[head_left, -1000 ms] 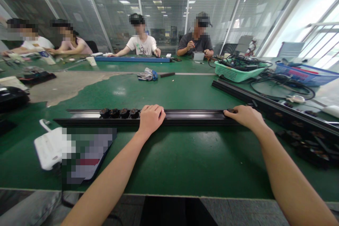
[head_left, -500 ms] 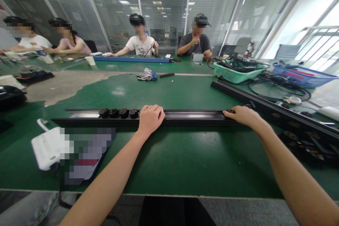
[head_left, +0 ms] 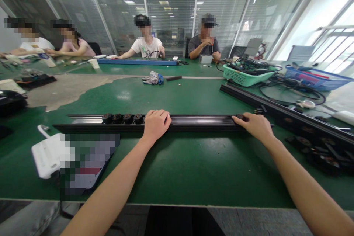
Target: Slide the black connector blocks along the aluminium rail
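Observation:
A long black metal rail [head_left: 199,120] with an open channel lies crosswise on the green table. Several small round black parts with coppery centres, such as this one [head_left: 127,118], sit in a row in its left half. My left hand [head_left: 156,123] is wrapped over the rail's middle, right beside that row; its fingertips are hidden behind. Towards the rail's right end, my right hand [head_left: 256,125] has thumb and fingers closed on another round black part [head_left: 238,117], which sits at the channel and is partly covered by the hand.
A second black rail [head_left: 276,112] slants along the right, with loose dark parts near it. A green basket [head_left: 243,77] of cables and a blue basket [head_left: 312,81] stand behind. A white adapter [head_left: 49,155] and a phone [head_left: 91,169] lie front left. Several co-workers sit opposite.
My right wrist has dropped slightly and moved a little left, its fingers still on the round part. My left hand stays on the rail. Across the table, a co-worker's hands have shifted.

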Tool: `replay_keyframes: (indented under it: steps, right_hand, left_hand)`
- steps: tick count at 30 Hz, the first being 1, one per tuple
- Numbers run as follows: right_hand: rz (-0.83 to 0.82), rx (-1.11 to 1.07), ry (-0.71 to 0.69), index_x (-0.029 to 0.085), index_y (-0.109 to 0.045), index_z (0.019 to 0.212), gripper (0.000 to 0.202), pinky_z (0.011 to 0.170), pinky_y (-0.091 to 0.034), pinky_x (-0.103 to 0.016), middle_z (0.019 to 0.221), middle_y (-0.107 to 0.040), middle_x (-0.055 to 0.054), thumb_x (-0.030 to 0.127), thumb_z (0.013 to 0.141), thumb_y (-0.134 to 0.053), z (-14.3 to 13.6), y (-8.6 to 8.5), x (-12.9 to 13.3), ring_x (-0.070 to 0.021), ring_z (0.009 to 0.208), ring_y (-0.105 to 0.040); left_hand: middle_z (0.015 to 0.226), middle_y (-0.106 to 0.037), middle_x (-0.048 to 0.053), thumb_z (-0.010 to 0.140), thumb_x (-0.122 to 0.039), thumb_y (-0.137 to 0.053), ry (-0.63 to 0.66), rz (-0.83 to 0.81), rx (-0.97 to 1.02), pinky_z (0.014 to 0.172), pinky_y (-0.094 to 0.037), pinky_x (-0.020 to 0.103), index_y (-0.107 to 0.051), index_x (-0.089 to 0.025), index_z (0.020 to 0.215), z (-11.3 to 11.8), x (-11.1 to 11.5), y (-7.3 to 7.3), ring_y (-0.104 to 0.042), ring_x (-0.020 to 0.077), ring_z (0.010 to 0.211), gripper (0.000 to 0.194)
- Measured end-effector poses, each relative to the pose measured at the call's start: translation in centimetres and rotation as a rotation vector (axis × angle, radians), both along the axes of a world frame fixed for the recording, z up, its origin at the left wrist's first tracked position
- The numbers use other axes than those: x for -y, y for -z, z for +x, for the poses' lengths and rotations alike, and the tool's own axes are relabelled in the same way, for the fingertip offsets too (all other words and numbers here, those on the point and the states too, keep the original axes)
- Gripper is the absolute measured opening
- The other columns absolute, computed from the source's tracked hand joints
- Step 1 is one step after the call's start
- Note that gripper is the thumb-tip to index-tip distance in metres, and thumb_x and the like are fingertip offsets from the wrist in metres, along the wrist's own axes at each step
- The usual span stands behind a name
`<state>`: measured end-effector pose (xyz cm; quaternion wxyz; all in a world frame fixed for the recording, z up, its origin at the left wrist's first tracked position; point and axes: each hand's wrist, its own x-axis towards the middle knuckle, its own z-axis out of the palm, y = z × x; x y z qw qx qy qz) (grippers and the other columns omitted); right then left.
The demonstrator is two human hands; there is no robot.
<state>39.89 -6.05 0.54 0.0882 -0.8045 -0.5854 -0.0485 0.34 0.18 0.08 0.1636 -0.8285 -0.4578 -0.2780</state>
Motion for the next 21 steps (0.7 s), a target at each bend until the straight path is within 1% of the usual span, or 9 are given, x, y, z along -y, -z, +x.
replay_keyframes:
  steps: [3,7,21]
  right_hand:
    - [0.048,-0.03,-0.008,0.022,-0.063,0.071,0.058,0.059,-0.034,-0.03,0.07,-0.065,-0.009,0.074,0.083,-0.04,-0.01,0.11,0.26,-0.0253,0.072,-0.062]
    - [0.066,-0.023,-0.006,0.022,-0.06,0.067,0.057,0.057,-0.032,-0.03,0.067,-0.063,-0.008,0.074,0.083,-0.041,0.12,0.14,0.31,-0.0247,0.071,-0.06]
    - [0.073,-0.027,-0.014,0.021,-0.059,0.065,0.058,0.057,-0.03,-0.029,0.067,-0.063,-0.008,0.073,0.083,-0.041,0.12,-0.05,0.38,-0.0232,0.068,-0.057]
  left_hand:
    - [0.092,-0.071,0.007,0.095,-0.027,-0.04,-0.003,0.007,-0.004,0.082,-0.041,0.04,-0.069,-0.021,0.09,0.07,-0.11,0.03,-0.063,0.0231,0.085,0.03]
    - [0.092,-0.072,0.007,0.095,-0.027,-0.039,0.005,0.005,0.006,0.082,-0.041,0.041,-0.069,-0.022,0.09,0.06,-0.13,0.07,-0.063,0.0231,0.084,0.031]
    - [0.091,-0.071,0.007,0.095,-0.027,-0.039,0.001,0.001,-0.001,0.083,-0.041,0.04,-0.069,-0.021,0.091,0.0,-0.04,0.02,-0.063,0.0228,0.084,0.031]
